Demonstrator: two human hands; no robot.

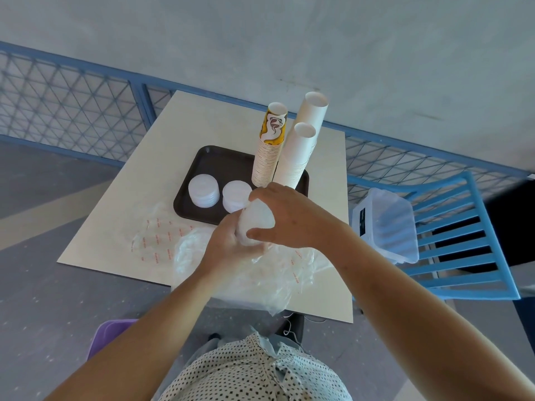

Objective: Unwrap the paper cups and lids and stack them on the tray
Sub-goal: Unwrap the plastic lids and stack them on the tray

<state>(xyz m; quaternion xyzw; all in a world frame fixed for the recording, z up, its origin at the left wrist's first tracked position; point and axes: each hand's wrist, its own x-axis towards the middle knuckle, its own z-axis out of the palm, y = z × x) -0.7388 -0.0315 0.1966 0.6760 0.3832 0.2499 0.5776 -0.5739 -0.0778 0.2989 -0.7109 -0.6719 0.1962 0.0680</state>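
Both my hands are on one stack of lids (256,222), and I hold it just above the near edge of the table (144,183). My left hand (228,241) grips the stack from below and from the left side, with its fingers curled round it. My right hand (289,217) comes over the top: the thumb presses the near end of the stack, and the other fingers (260,195) bend over the far end. The lids are white, a little translucent, and the stack lies tilted on its side between my palms.

Under my hands a clear wrapper (260,276) lies crumpled on the table, with small red print on it. I cannot tell if a part of it is still around the stack. A second wrapper (156,238) lies flat to the left.

Behind it, a dark brown tray (220,160) stands on the cream table. Two short lid stacks (203,193) sit side by side on its near part. On its far right part stand three tall columns of paper cups, one with a yellow pattern (269,146) and two plain white (298,151).

To the right, a blue chair (463,250) carries a clear plastic box (388,224). A blue mesh railing (72,102) runs behind the table, on a grey floor.
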